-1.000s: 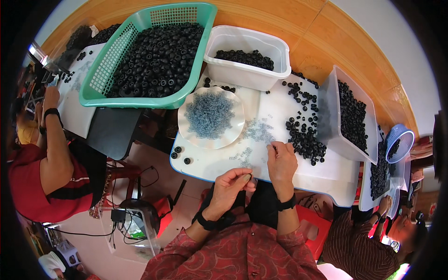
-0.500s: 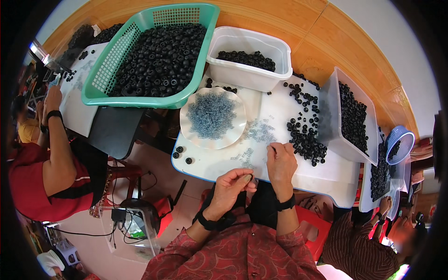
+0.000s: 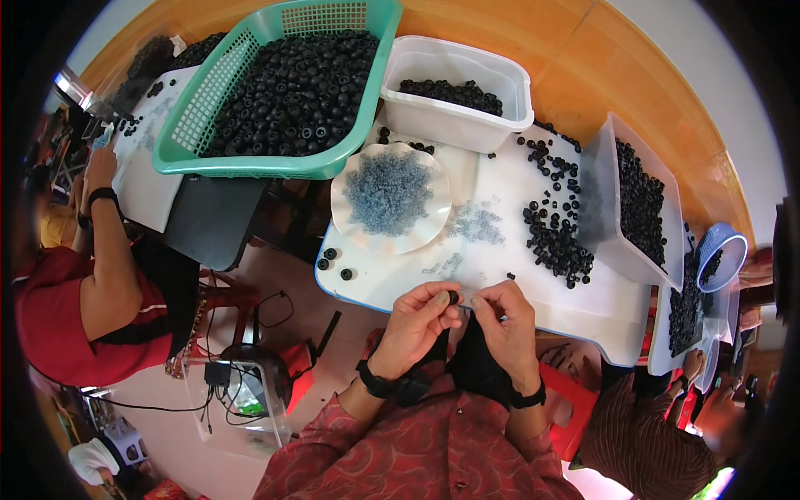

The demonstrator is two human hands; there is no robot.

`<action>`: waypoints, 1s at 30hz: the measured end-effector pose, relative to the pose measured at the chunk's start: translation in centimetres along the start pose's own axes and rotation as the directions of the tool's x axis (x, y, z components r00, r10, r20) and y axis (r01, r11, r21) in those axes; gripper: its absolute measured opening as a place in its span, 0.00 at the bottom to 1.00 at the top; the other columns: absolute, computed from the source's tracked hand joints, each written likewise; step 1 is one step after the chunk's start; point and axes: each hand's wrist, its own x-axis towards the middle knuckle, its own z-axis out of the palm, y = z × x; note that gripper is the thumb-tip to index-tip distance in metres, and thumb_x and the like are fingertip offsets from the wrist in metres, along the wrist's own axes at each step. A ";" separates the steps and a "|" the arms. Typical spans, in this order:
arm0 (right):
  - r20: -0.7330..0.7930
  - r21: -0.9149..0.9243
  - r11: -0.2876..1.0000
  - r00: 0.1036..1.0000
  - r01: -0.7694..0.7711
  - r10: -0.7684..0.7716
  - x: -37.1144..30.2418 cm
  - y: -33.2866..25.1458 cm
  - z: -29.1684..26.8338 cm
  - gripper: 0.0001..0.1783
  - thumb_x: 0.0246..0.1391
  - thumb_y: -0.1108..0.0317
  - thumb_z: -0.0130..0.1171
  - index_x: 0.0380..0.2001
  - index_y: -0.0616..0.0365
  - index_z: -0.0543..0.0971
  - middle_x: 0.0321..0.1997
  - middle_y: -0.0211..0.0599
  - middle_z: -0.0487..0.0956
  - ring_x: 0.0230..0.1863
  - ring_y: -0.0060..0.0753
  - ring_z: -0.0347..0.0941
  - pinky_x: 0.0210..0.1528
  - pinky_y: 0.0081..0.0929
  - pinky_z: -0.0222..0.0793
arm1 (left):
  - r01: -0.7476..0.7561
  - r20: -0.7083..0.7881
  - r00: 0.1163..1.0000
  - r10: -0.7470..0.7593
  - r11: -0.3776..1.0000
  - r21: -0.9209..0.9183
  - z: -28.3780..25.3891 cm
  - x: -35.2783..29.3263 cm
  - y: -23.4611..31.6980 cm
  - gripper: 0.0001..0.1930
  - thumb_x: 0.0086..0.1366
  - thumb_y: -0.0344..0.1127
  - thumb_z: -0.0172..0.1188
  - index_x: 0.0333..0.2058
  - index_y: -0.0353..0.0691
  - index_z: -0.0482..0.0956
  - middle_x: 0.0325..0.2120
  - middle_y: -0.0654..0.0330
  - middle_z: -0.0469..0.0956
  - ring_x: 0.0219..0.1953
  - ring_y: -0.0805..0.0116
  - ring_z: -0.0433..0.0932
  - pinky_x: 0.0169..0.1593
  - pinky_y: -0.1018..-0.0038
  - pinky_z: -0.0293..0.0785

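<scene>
Over the table's near edge, my left hand (image 3: 417,327) pinches a small round black part (image 3: 453,297) between thumb and fingertips. Close by on its right is my right hand (image 3: 507,323), thumb and forefinger closed and pointing toward that part. Whatever its fingertips hold is too small to make out. A little black piece (image 3: 511,276) lies on the white tabletop just beyond the right hand. Tiny clear bluish pieces (image 3: 387,193) are heaped on a wavy-rimmed white plate (image 3: 346,229), and more clear pieces (image 3: 477,223) lie scattered beside it.
Black parts fill a green basket (image 3: 279,167) at back left. A white tub (image 3: 450,125) and a tilted translucent bin (image 3: 602,200) hold smaller ones. Loose black parts (image 3: 560,246) spread near the bin. Co-workers sit at left (image 3: 79,325) and right (image 3: 642,442).
My right hand has come down and left from the tabletop to beside my left hand. A small black piece now lies near the table's front edge. The view has shifted slightly.
</scene>
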 end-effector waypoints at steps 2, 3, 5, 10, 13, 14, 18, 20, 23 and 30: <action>0.066 0.049 0.999 0.998 0.002 -0.005 -0.4 -0.8 -0.1 0.04 0.57 0.76 0.61 0.32 0.63 0.76 0.29 0.35 0.72 0.25 0.23 0.72 0.26 0.21 0.67 | 0.001 0.024 1.000 -0.001 1.000 0.003 0.0 0.0 0.0 0.12 0.71 0.29 0.53 0.50 0.31 0.76 0.39 0.56 0.79 0.34 0.74 0.79 0.41 0.75 0.80; 0.073 0.065 0.998 0.997 0.000 -0.005 -0.6 -0.7 -0.1 0.04 0.57 0.75 0.61 0.32 0.63 0.76 0.29 0.35 0.72 0.24 0.22 0.72 0.25 0.21 0.67 | 0.003 0.024 1.000 -0.003 1.000 0.009 0.0 -0.1 0.0 0.12 0.71 0.29 0.53 0.50 0.31 0.76 0.39 0.56 0.79 0.35 0.74 0.79 0.41 0.75 0.80; 0.089 0.096 0.995 0.996 0.000 -0.008 -0.8 -0.5 0.1 0.04 0.58 0.75 0.60 0.32 0.63 0.76 0.29 0.35 0.72 0.23 0.22 0.72 0.24 0.20 0.67 | 0.003 0.024 1.000 -0.003 1.000 0.023 0.1 -0.1 0.0 0.13 0.71 0.29 0.53 0.50 0.31 0.76 0.39 0.57 0.79 0.35 0.74 0.79 0.41 0.75 0.80; 0.112 0.064 0.998 0.994 0.002 -0.009 -0.6 -0.8 -0.1 0.04 0.57 0.75 0.61 0.32 0.64 0.75 0.30 0.35 0.72 0.23 0.22 0.73 0.24 0.20 0.69 | -0.009 0.016 1.000 0.008 0.999 0.044 0.3 -0.2 -0.1 0.13 0.71 0.28 0.53 0.50 0.30 0.76 0.38 0.56 0.79 0.34 0.73 0.79 0.40 0.75 0.80; 0.133 0.065 0.998 0.991 -0.001 -0.007 -0.7 -0.7 -0.2 0.04 0.57 0.76 0.60 0.32 0.64 0.76 0.30 0.36 0.73 0.24 0.23 0.74 0.25 0.21 0.70 | -0.014 0.026 1.000 0.012 0.995 0.096 0.2 -0.2 -0.1 0.12 0.71 0.27 0.53 0.50 0.30 0.76 0.37 0.58 0.79 0.34 0.74 0.79 0.41 0.74 0.80; 0.141 0.068 0.998 0.990 0.001 -0.011 -0.7 -0.7 -0.2 0.04 0.57 0.76 0.60 0.32 0.64 0.76 0.31 0.37 0.73 0.24 0.23 0.75 0.25 0.21 0.70 | -0.016 0.027 1.000 0.013 0.994 0.113 0.2 -0.2 -0.1 0.12 0.71 0.27 0.53 0.50 0.30 0.76 0.37 0.58 0.79 0.34 0.74 0.79 0.41 0.74 0.80; 0.155 0.045 0.999 0.988 -0.010 0.003 -0.7 -0.8 -0.3 0.03 0.57 0.76 0.60 0.32 0.64 0.76 0.32 0.38 0.74 0.25 0.25 0.76 0.26 0.22 0.72 | -0.025 0.036 0.999 0.019 0.988 0.152 0.0 -0.3 -0.2 0.12 0.70 0.26 0.53 0.50 0.30 0.77 0.35 0.58 0.80 0.34 0.73 0.79 0.42 0.74 0.80; 0.155 0.056 0.998 0.988 -0.018 0.009 -0.8 -0.5 -0.2 0.03 0.56 0.76 0.60 0.32 0.65 0.76 0.32 0.38 0.74 0.25 0.26 0.76 0.26 0.22 0.72 | -0.024 0.016 1.000 0.022 0.985 0.171 0.1 -0.3 -0.3 0.12 0.70 0.26 0.53 0.50 0.30 0.77 0.34 0.59 0.80 0.34 0.73 0.79 0.42 0.75 0.80; 0.162 0.027 1.000 0.987 0.004 -0.008 -0.8 -0.4 -0.3 0.04 0.56 0.76 0.60 0.33 0.65 0.76 0.32 0.38 0.74 0.25 0.26 0.77 0.26 0.23 0.72 | -0.018 0.006 1.000 0.017 0.986 0.169 0.2 -0.4 -0.3 0.12 0.70 0.26 0.53 0.50 0.31 0.77 0.34 0.59 0.80 0.33 0.73 0.80 0.42 0.75 0.80; 0.171 0.001 1.000 0.985 0.006 -0.006 -0.6 -0.8 -0.5 0.04 0.56 0.77 0.61 0.33 0.66 0.76 0.32 0.39 0.74 0.25 0.26 0.77 0.25 0.22 0.73 | -0.019 0.027 1.000 0.013 0.974 0.227 -0.2 -0.3 -0.6 0.12 0.70 0.26 0.53 0.50 0.31 0.77 0.32 0.59 0.80 0.33 0.73 0.80 0.40 0.77 0.80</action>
